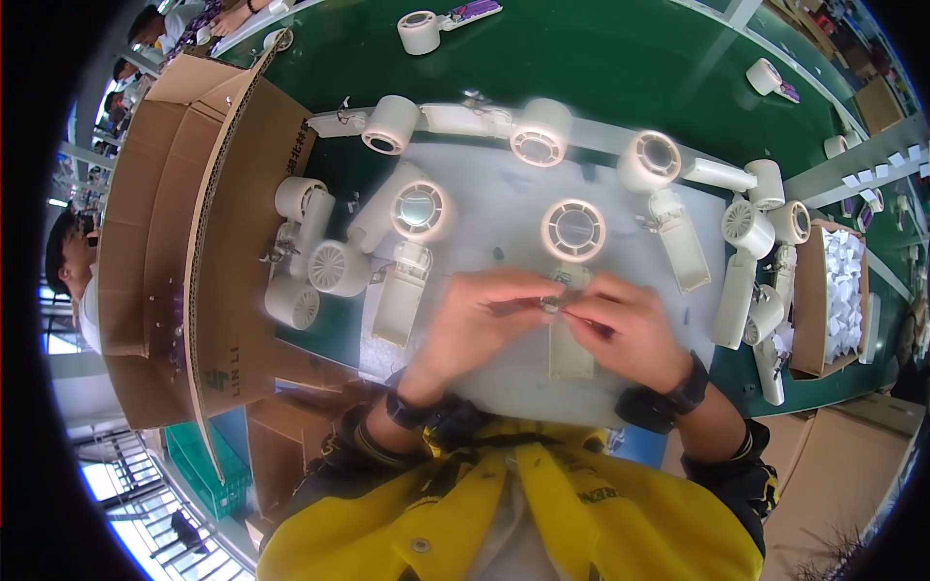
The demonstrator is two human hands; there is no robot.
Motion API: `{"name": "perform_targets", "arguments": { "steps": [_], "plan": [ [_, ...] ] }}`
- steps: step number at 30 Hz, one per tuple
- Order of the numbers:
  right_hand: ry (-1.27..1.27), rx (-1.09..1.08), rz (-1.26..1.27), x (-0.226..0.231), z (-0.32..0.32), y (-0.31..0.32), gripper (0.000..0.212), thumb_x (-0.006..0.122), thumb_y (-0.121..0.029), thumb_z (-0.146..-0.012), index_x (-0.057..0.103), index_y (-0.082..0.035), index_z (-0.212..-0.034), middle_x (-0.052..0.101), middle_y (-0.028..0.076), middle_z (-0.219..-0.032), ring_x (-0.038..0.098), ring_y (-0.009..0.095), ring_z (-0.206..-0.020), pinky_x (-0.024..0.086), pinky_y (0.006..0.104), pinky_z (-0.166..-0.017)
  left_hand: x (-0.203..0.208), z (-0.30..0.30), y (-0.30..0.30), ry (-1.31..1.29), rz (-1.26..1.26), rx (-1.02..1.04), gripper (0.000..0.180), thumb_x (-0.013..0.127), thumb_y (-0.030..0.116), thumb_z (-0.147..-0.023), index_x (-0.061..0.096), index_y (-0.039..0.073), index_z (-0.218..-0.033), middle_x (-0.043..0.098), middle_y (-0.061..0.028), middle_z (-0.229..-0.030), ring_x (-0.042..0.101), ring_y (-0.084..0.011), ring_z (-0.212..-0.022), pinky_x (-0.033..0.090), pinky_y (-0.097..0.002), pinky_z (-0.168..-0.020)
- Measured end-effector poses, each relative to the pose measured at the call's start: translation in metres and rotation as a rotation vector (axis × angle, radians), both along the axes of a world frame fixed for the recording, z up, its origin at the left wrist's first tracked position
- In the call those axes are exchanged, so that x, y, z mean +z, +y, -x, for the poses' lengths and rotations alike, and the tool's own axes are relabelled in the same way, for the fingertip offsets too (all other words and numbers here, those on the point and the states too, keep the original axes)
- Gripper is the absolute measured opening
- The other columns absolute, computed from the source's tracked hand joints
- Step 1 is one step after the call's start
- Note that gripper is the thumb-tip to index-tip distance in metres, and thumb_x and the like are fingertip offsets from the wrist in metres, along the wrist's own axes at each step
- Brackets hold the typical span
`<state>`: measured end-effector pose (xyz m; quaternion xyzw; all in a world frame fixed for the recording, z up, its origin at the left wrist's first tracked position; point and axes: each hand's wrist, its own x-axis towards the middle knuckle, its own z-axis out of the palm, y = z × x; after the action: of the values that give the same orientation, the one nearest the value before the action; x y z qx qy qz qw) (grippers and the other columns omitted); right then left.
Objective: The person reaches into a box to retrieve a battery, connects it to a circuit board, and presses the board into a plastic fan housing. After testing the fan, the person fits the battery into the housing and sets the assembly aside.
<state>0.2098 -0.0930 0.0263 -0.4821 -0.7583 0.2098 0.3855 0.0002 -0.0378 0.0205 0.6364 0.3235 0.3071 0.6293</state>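
A white handheld fan (549,230) lies in front of me with its round head away from me and its open handle shell (570,356) toward me. Over the joint between head and handle, my left hand (475,315) and my right hand (628,318) meet with pinched fingers. Between the fingertips sits a small metallic part (550,303), too small to name. A green bit (562,276) shows at the joint just beyond. To the left lies another fan (419,210) with its hollow handle (401,300) open; a similar handle (682,247) lies to the right.
A pale mat (494,194) covers the green table (601,48). Several white fans lie around it, some stacked at both sides. A tall cardboard box (232,252) stands left; a smaller box (812,358) of folded white papers (843,290) stands right. Other people are at far left.
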Motion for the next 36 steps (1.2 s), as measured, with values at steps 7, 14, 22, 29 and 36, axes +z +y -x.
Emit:
{"name": "perform_targets", "arguments": {
  "steps": [7, 14, 22, 29, 36],
  "plan": [
    [-0.033, -0.009, -0.034, -0.0006, 0.0000, -0.0006, 0.008, 0.076, -0.006, -0.078, 0.070, -0.008, -0.083, 0.059, 0.001, -0.079, 0.060, 0.020, -0.057, 0.048, 0.0323, -0.050, 0.0014, -0.0004, 0.0010, 0.003, 0.011, -0.009, 0.034, 0.073, -0.013, -0.079, 0.070, -0.004, -0.111, 0.069, -0.0121, -0.108, 0.067, -0.0168, -0.097, 0.057, -0.0285, -0.086],
    [-0.118, -0.016, -0.090, 0.0006, -0.0006, -0.0020, 0.008, 0.075, -0.007, -0.078, 0.068, -0.008, -0.081, 0.057, 0.001, -0.078, 0.059, 0.019, -0.057, 0.047, 0.0325, -0.049, 0.0003, -0.0010, 0.0000, 0.000, 0.074, 0.003, 0.032, 0.073, -0.014, -0.079, 0.070, -0.004, -0.109, 0.069, -0.0118, -0.107, 0.067, -0.0165, -0.097, 0.058, -0.0285, -0.085],
    [-0.094, 0.005, -0.086, 0.0000, -0.0017, -0.0012, 0.008, 0.075, -0.007, -0.078, 0.067, -0.009, -0.080, 0.056, 0.002, -0.078, 0.059, 0.020, -0.057, 0.046, 0.0322, -0.049, 0.0011, -0.0005, 0.0011, 0.016, 0.033, -0.006, 0.030, 0.072, -0.014, -0.079, 0.070, -0.004, -0.108, 0.070, -0.0116, -0.106, 0.068, -0.0164, -0.096, 0.058, -0.0288, -0.085],
    [-0.092, 0.030, -0.075, 0.0004, -0.0019, 0.0003, 0.007, 0.075, -0.009, -0.080, 0.068, -0.009, -0.081, 0.057, 0.001, -0.079, 0.059, 0.019, -0.058, 0.047, 0.0319, -0.049, 0.0027, -0.0014, 0.0017, 0.050, -0.029, 0.001, 0.031, 0.072, -0.012, -0.081, 0.070, -0.003, -0.110, 0.071, -0.0123, -0.106, 0.068, -0.0156, -0.097, 0.057, -0.0284, -0.086],
    [-0.062, 0.042, -0.002, 0.0042, -0.0033, 0.0003, 0.012, 0.078, -0.006, -0.078, 0.071, -0.006, -0.088, 0.061, 0.006, -0.081, 0.061, 0.022, -0.061, 0.049, 0.0307, -0.053, 0.0084, -0.0038, 0.0029, 0.110, -0.154, -0.022, 0.039, 0.068, -0.012, -0.079, 0.068, -0.002, -0.116, 0.072, -0.0116, -0.102, 0.069, -0.0157, -0.095, 0.056, -0.0285, -0.086]
  ]
}}
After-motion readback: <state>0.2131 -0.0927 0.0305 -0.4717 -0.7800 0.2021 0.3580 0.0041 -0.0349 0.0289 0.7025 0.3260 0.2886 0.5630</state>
